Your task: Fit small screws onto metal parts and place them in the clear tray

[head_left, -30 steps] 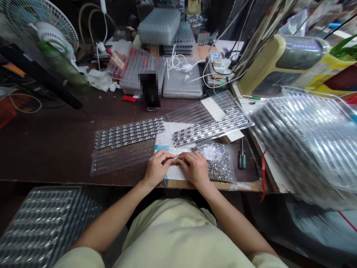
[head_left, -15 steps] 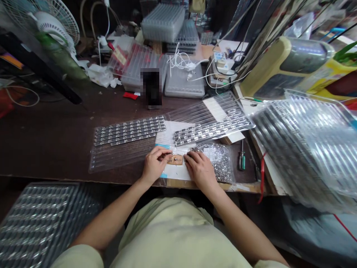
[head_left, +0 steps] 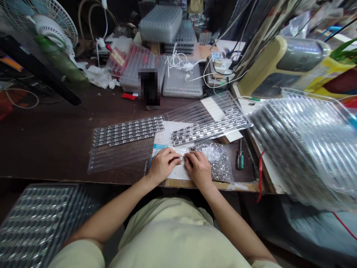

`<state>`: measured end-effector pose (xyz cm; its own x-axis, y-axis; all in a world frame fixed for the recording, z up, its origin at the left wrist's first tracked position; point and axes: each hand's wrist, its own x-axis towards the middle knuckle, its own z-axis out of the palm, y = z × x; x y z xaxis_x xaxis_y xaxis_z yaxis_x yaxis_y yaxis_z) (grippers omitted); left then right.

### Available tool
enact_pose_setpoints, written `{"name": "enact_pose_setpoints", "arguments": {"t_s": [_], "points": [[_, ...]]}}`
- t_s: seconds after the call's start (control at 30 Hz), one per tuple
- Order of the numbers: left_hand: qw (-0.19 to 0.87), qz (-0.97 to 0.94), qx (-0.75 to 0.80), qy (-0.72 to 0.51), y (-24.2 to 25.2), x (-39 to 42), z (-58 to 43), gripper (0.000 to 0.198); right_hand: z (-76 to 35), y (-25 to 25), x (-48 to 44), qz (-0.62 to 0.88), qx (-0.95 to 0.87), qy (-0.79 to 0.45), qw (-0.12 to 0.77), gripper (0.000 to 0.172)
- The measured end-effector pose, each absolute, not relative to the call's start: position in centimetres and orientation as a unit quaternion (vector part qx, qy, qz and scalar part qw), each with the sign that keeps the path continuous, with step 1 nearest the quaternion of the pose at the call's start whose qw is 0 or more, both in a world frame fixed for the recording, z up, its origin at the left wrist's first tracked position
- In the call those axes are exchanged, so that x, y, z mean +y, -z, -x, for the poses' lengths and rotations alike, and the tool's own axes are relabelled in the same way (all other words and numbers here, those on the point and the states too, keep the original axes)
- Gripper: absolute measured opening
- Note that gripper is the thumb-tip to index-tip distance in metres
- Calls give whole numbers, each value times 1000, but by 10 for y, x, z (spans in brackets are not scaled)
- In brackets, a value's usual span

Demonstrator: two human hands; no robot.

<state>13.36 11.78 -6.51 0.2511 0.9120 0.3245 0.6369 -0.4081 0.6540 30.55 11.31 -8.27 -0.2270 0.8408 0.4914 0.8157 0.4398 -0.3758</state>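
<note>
My left hand (head_left: 164,163) lies over the white sheet (head_left: 178,173), fingers pinched together at a small silvery metal part (head_left: 181,158). Almost all of the small tan block beneath is covered by that hand. Close by on the right, my right hand (head_left: 198,166) has its fingertips drawn together; whatever they hold is too small to make out. Against its outer side lies a clear bag of small metal parts (head_left: 221,163). Beyond the hands, a clear ribbed tray (head_left: 192,115) carries rows of dark strips with silvery fittings. Another ribbed tray (head_left: 119,158) with similar strips lies to the left.
A green-handled screwdriver (head_left: 240,160) lies right of the bag. Stacked clear trays (head_left: 301,149) crowd the right side; more filled trays (head_left: 36,223) stand low at left. White cables (head_left: 178,61) rest on trays at the back. A fan (head_left: 52,28) stands back left.
My left hand has moved right, over the tan block, which was in plain view between the hands. The right hand stays near its place, fingers more curled. The view has shifted slightly.
</note>
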Motion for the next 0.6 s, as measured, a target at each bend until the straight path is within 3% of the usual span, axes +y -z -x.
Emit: {"name": "enact_pose_setpoints", "arguments": {"t_s": [0.6], "points": [[226, -754, 497, -365, 68, 121, -132, 9, -309, 76, 112, 517, -760, -105, 380, 15]]}}
